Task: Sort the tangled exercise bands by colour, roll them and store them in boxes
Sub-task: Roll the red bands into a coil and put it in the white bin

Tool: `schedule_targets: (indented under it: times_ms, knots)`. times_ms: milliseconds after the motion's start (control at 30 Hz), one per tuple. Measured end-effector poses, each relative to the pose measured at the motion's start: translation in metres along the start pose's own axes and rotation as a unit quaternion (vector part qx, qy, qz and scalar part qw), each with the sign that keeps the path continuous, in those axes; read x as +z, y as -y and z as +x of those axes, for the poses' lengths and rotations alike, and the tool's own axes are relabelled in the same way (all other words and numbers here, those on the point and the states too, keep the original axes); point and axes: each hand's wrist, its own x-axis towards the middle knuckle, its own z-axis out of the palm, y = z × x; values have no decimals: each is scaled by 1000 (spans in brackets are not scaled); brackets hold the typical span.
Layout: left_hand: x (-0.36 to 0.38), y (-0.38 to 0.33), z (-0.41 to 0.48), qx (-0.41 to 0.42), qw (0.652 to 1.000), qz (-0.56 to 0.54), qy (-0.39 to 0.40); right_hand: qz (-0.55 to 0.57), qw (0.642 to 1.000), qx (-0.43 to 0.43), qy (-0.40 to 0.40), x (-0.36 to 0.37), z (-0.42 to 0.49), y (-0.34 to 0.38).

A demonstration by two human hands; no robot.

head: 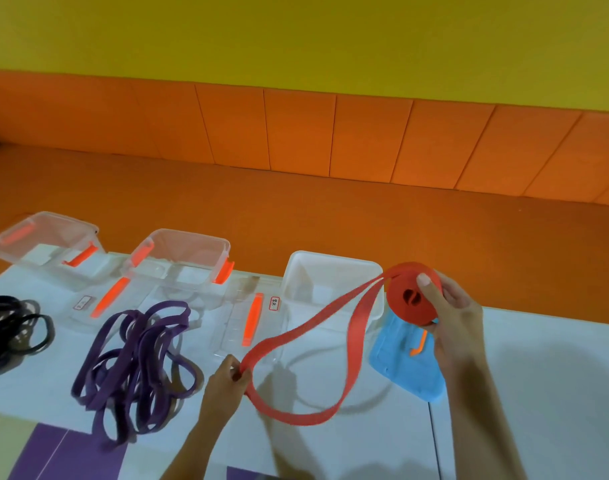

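A red exercise band (330,317) is partly wound into a roll (408,294), held up over the table. My right hand (452,320) grips that roll, thumb across its face. My left hand (226,379) pinches the loose loop of the same band low over the table. A heap of purple bands (136,362) lies left of my left hand. Black bands (8,327) lie at the far left edge. Three open boxes stand at the back: two clear ones (53,237) (206,244) and a white one (334,263) beside the roll.
A clear lid with an orange clasp (251,320) lies in front of the boxes. Another clear lid (102,299) lies farther left. A blue lid (403,362) lies under my right hand. The white table (538,375) ends at an orange floor and wall behind.
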Motion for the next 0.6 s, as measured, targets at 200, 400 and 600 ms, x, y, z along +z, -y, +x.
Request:
schedule_targets:
  times_ms: [200, 400, 600]
  knots:
    - [0, 9, -5, -24, 995, 31, 93, 2, 995, -61, 84, 0, -11, 20]
    - [-21, -24, -12, -89, 947, 97, 293, -2, 980, -101, 171, 12, -28, 37]
    - [-64, -138, -20, 113, 974, 77, 182, -51, 966, -112, 227, 23, -39, 42]
